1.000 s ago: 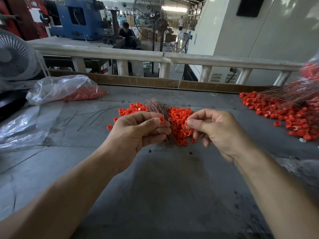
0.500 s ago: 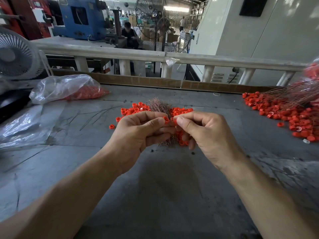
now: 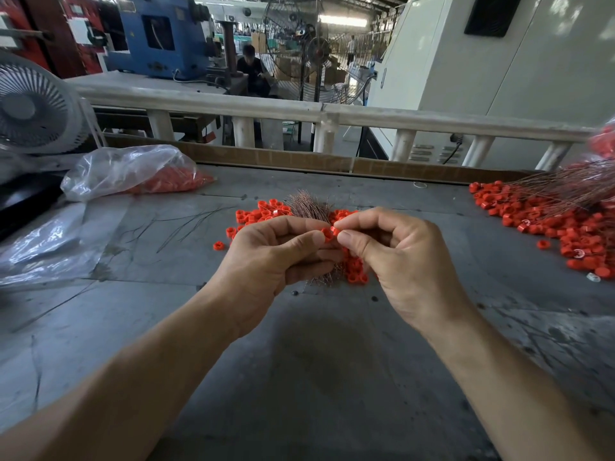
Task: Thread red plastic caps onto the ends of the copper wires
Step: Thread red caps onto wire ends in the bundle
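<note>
Working over the grey surface (image 3: 316,377), keep both hands raised just above the loose pile of red caps (image 3: 354,271) and the bundle of copper wires (image 3: 307,202) lying beyond and beneath them. A larger heap of capped wires (image 3: 565,207) lies well to the right. The left hand (image 3: 266,261) is curled, thumb and forefinger pinching a red cap (image 3: 327,233). The right hand (image 3: 399,257), also curled, pinches at that cap from the other side; the wire itself is too fine to see. Steady the cap, align its bore, then feed the wire end straight.
</note>
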Demonstrator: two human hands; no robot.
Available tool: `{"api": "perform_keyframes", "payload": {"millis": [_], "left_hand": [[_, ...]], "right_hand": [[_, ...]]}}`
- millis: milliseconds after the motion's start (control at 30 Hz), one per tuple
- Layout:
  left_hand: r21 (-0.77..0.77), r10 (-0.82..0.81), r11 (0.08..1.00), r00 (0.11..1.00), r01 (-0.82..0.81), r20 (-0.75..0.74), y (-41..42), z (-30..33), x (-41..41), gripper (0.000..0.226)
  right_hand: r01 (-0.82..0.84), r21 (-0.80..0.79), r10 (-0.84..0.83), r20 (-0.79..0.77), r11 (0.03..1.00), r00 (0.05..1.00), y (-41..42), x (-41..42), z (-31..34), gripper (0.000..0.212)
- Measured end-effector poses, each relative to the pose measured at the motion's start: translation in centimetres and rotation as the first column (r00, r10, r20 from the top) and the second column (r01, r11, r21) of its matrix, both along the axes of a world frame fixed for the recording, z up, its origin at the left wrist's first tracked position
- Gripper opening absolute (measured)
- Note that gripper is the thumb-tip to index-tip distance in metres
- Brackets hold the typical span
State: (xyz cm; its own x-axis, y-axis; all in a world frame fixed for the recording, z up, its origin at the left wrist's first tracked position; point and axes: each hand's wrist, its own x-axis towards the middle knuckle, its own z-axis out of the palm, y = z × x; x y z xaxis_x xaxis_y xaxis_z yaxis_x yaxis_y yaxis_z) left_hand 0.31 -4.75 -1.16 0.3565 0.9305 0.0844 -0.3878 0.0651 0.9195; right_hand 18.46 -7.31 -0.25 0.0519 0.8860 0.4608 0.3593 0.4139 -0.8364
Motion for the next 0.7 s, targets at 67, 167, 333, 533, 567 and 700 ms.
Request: {"api": "perform_keyframes", "payload": {"millis": [67,167,333,533,567,700], "left_hand": [[0.009,0.002,1.0,1.0,-0.002,-0.01,-0.05,0.0,0.08,0.025],[0.026,0.011,1.0,1.0,-0.01,-0.024,-0.05,-0.02,0.1,0.025],[0.045,0.033,0.998,0.999,-0.031,-0.036,-0.08,0.03,0.17,0.028],[0.127,0.109,0.987,0.99,-0.097,-0.088,-0.34,-0.03,0.5,0.03],[0.141,0.119,0.984,0.988,-0.105,-0.099,-0.38,-0.04,0.55,0.029],[0.155,0.129,0.982,0.984,-0.109,-0.12,-0.41,-0.07,0.51,0.029]], "right_hand": [[0.027,0.047,-0.029,0.051,0.999,0.998,-0.23,-0.21,0.16,0.016],[0.068,0.11,-0.085,0.15,0.992,0.985,-0.47,-0.51,0.36,0.013],[0.08,0.165,-0.117,0.227,0.983,0.967,-0.53,-0.8,0.4,0.01],[0.1,0.242,-0.164,0.261,0.965,0.951,-0.45,-1.09,0.28,0.009],[0.097,0.253,-0.166,0.268,0.963,0.949,-0.44,-1.09,0.26,0.009],[0.078,0.289,-0.171,0.311,0.954,0.935,-0.47,-1.1,0.22,0.008]]}}
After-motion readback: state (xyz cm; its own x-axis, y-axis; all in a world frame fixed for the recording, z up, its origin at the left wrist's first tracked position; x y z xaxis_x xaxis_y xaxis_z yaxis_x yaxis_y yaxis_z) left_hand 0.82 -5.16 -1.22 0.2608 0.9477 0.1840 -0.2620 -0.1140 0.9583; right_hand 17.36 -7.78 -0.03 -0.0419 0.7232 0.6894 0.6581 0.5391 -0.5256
